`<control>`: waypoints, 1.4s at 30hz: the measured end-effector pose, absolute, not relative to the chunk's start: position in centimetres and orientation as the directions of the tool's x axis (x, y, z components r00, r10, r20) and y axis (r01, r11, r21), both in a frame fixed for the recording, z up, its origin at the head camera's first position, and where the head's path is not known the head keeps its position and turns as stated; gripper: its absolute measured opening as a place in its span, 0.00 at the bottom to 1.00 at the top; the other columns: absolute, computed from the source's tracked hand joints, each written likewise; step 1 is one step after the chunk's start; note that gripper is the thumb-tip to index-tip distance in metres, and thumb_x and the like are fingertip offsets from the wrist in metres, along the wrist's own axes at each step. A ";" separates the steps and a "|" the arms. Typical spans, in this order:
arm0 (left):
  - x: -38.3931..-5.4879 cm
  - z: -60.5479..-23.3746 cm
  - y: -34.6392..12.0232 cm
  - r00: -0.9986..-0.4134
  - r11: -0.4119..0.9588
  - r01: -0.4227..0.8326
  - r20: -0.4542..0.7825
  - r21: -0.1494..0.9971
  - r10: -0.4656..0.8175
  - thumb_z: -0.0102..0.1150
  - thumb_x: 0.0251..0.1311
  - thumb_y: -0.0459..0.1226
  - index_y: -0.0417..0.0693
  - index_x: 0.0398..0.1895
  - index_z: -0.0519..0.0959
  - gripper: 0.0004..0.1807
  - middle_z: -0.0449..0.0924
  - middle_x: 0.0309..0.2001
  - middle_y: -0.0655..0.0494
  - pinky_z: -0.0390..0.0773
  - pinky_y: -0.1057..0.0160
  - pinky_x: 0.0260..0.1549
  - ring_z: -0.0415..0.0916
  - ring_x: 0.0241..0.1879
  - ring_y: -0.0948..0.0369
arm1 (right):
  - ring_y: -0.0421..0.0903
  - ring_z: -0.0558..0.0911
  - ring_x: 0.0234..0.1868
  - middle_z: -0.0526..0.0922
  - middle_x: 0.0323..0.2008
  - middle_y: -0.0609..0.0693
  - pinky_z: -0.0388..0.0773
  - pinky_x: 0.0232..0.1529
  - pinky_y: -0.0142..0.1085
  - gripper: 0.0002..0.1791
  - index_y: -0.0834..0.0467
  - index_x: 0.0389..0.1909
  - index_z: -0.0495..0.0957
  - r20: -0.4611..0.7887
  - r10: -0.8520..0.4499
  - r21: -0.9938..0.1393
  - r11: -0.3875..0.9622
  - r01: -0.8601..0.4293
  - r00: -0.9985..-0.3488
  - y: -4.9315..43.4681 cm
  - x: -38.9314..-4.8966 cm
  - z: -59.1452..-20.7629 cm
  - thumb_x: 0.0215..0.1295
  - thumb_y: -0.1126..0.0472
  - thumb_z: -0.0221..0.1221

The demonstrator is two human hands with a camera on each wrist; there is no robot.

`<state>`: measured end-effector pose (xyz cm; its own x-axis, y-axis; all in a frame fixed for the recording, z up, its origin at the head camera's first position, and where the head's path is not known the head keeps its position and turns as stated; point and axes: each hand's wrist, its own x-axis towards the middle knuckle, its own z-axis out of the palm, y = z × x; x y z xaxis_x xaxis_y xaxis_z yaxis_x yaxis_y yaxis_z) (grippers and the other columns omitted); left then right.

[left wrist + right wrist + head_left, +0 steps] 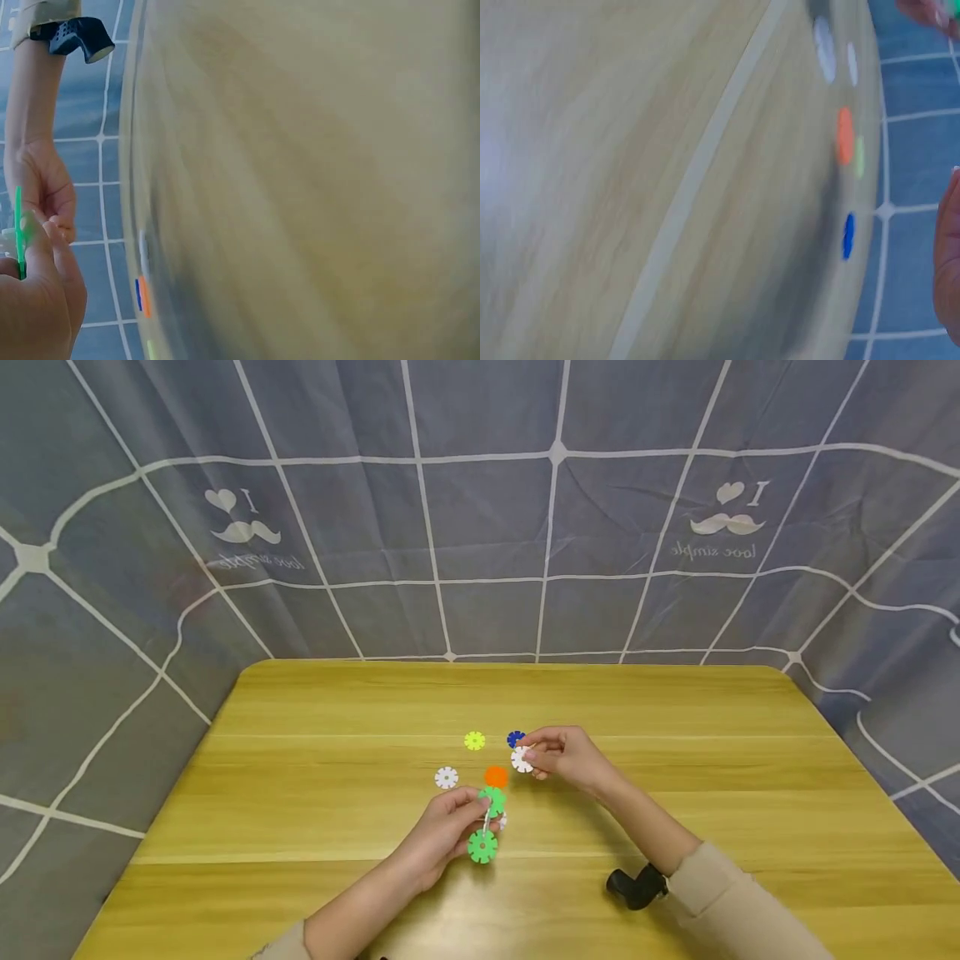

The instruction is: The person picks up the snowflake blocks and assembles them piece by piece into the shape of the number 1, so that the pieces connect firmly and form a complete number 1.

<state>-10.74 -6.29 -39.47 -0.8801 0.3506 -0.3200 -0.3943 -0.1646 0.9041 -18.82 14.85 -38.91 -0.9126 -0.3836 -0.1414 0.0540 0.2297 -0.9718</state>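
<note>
My left hand (pixel 444 828) grips a joined piece of notched plastic discs. An upper green disc (pixel 495 798) and a lower green disc (pixel 482 846) are linked by a white disc (pixel 487 820) seen edge-on. In the left wrist view, a green disc (pixel 19 232) shows edge-on at the fingertips. Between its thumb and fingers my right hand (pixel 576 762) pinches a loose white notched disc (pixel 521 762), apart from the joined piece. The right wrist view catches only part of the right hand (pixel 949 262), not its disc.
On the wooden table (pixel 315 793) lie an orange disc (pixel 496 777), a blue disc (pixel 514 739), a yellow-green disc (pixel 475 741) and a white disc (pixel 446 777). Another white disc (pixel 503 820) shows partly behind the left fingers. A grey curtain (pixel 487 518) hangs behind the table.
</note>
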 end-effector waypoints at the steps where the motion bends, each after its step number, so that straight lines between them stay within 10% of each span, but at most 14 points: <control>1: -10.7 -39.4 -6.3 -0.879 -0.164 -0.394 -0.318 0.904 0.355 0.49 0.67 0.37 0.36 0.41 0.74 0.11 0.78 0.35 0.54 0.80 0.66 0.33 0.78 0.35 0.63 | 0.43 0.79 0.25 0.80 0.26 0.51 0.82 0.34 0.39 0.14 0.76 0.47 0.74 -0.129 -0.396 -0.974 0.220 0.042 -0.909 14.6 -18.5 -38.7 0.62 0.74 0.55; 42: -10.2 -38.7 -5.9 -0.910 -0.147 -0.329 -0.271 0.933 0.315 0.52 0.65 0.34 0.32 0.38 0.75 0.10 0.82 0.32 0.51 0.80 0.68 0.32 0.79 0.34 0.61 | 0.41 0.82 0.38 0.80 0.42 0.64 0.76 0.49 0.48 0.21 0.81 0.51 0.67 -0.051 -0.492 -0.997 -0.024 0.072 -0.869 12.7 -15.2 -38.2 0.64 0.69 0.56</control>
